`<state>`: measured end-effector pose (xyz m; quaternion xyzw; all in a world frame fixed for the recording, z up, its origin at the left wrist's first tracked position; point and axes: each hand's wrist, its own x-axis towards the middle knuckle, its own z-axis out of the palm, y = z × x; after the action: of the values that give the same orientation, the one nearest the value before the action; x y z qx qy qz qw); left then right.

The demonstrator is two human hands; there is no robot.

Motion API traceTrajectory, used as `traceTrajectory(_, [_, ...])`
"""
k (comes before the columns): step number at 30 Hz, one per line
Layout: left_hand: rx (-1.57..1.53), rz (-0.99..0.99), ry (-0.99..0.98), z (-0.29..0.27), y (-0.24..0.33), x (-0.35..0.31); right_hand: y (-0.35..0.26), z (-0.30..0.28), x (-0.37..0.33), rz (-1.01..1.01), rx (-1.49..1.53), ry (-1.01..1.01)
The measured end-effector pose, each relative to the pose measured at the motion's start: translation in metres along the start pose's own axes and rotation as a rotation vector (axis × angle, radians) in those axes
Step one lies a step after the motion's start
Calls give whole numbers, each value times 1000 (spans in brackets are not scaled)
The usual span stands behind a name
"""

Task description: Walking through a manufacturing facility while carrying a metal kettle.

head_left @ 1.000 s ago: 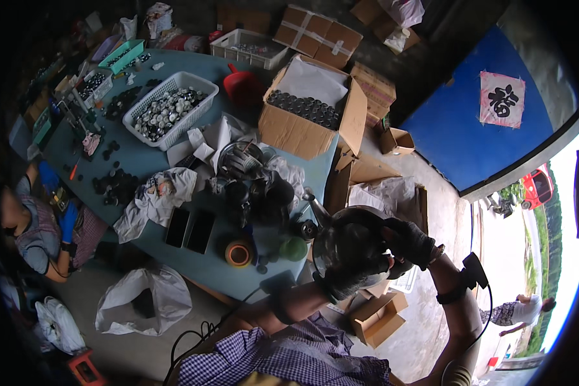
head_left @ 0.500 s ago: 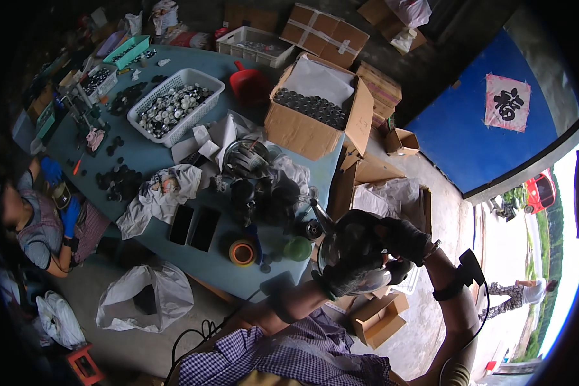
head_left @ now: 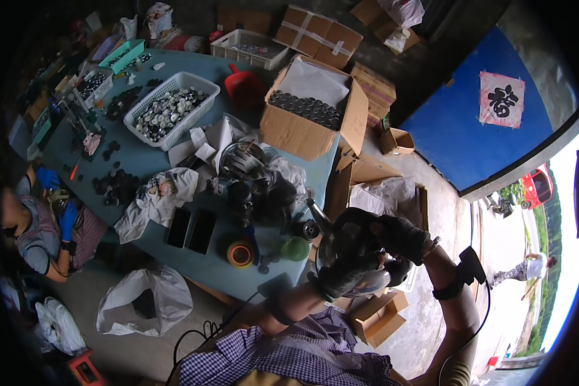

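A shiny, rounded, see-through or metallic piece (head_left: pixel 326 249) with a narrow grey stem (head_left: pixel 320 215) sits between my hands, off the table's right edge. Its exact kind cannot be made out. My left hand (head_left: pixel 346 275), in a black glove, is closed around its lower side. Higher up and to the right, my right hand (head_left: pixel 400 238), also black-gloved, is closed on the dark upper part. Both hands hide much of the piece. Close by on the table are a green round object (head_left: pixel 295 248) and a small black spool-like part (head_left: pixel 308 229).
The blue-green table (head_left: pixel 273 256) carries two dark phones (head_left: pixel 202 229), an orange tape roll (head_left: pixel 240 254), black parts and a white basket (head_left: pixel 172 109) of round pieces. Cardboard boxes (head_left: pixel 296 143) stand at the far right. A blue-gloved person (head_left: pixel 42 225) works at the left.
My hands keep hold of the piece with barely any shift. The view has moved slightly. The person at left has moved their hands, and the person outside has changed pose.
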<state>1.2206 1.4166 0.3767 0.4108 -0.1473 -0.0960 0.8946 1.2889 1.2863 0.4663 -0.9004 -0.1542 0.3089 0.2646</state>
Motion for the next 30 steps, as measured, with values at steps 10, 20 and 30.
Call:
traceTrajectory(10, [-90, 80, -29, -23, -55, 1, -20, 3, 8, 176, 45, -40])
traceTrajectory(20, [-167, 60, -39, -31, -57, 3, -21, 1, 13, 186, -54, -75])
traceTrajectory(30, [918, 518, -21, -45, -70, 3, -28, 2, 18, 224, -213, -123])
